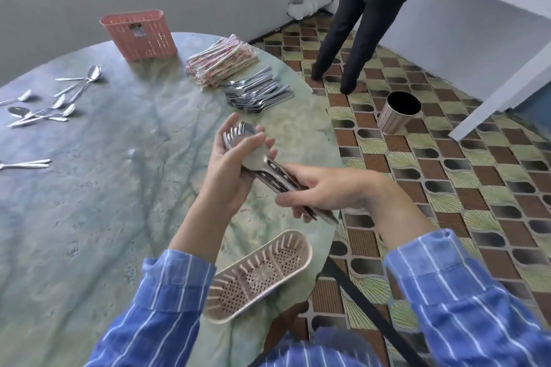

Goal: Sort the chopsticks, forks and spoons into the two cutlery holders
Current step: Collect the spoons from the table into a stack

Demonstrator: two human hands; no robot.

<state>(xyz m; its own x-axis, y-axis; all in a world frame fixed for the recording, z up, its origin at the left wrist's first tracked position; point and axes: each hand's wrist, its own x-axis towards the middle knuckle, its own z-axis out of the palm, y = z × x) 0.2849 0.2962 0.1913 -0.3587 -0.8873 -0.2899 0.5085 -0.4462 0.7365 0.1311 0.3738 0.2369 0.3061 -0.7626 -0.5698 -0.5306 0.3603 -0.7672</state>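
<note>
On pink holder (pixel 150 45), small unreadable label (pixel 137 30)

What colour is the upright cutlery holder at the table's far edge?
The holder is salmon pink; head view.

From my feed: long-sleeved blue shirt w/ thin white stripes running lengthwise down the arms. L sleeve (pixel 155 307) and R sleeve (pixel 465 292) each end in a wide cuff band, same striped fabric, sitting short of the wrist. Cloth looks soft, creased. Shirt front (pixel 304 356) shows at near edge, same pattern. L hand (pixel 235 170) and R hand (pixel 328 188) bare.
</note>
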